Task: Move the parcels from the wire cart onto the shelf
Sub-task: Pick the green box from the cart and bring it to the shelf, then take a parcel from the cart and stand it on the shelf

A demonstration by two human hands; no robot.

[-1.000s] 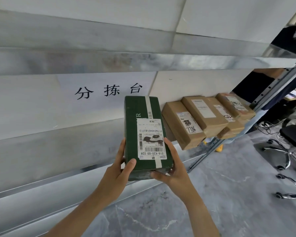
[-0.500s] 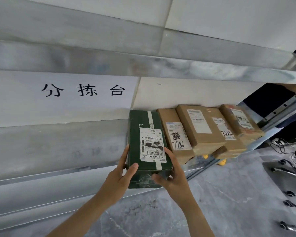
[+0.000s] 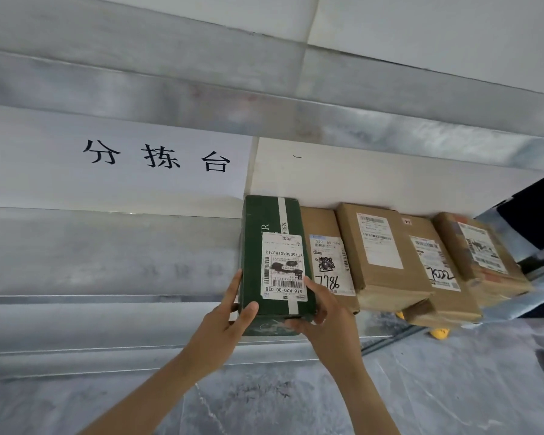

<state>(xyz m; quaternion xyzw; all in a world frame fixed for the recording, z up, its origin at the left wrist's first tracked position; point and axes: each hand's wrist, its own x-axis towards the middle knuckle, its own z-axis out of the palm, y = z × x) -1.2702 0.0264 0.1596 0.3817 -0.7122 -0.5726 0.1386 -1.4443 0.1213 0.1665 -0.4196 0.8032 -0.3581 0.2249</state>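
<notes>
Left hand (image 3: pixel 230 320) and right hand (image 3: pixel 325 318) clasp the green parcel (image 3: pixel 274 233), apparently squaring it against the three-o'clock brown parcel (image 3: pixel 322 227).

Green labelled parcel (image 3: pixel 274 262) flat on the shelf (image 3: pixel 113 255), touching four brown parcels (image 3: pixel 387 255) alongside
</notes>
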